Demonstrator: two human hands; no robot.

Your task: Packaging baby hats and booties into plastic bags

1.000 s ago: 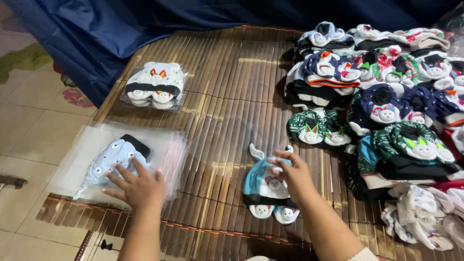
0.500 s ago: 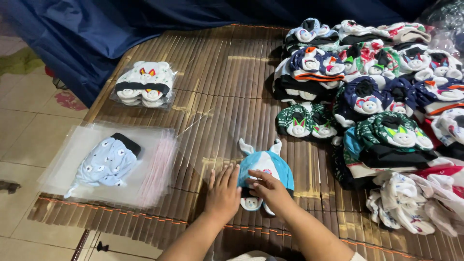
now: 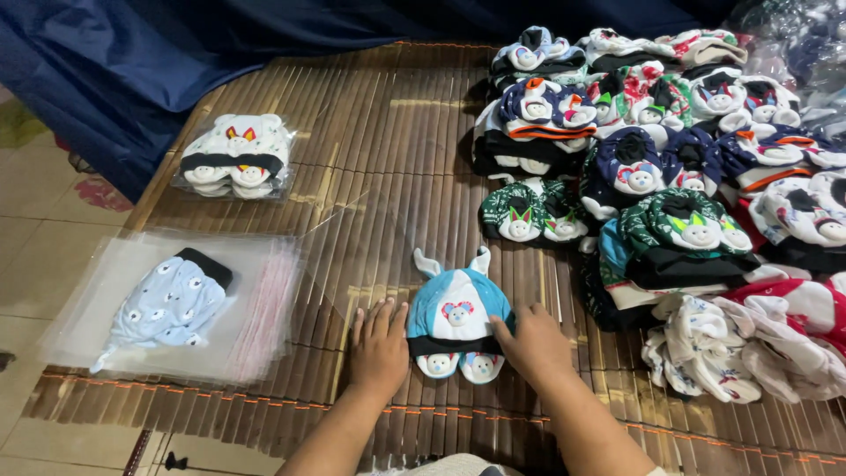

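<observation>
Status at this moment: I read the blue baby hat set (image 3: 458,322) as the unit in work, lying flat on the bamboo mat (image 3: 370,150). The left hand (image 3: 379,348) lies flat just left of it, fingers spread; the right hand (image 3: 533,344) presses its right edge, holding nothing. Far left of the set, one bagged white set (image 3: 233,163) appears finished, and a pale blue piece (image 3: 167,304) rests on clear bags (image 3: 256,308). To the right, the unbagged pile (image 3: 670,159) remains large; I judge most work outstanding.
</observation>
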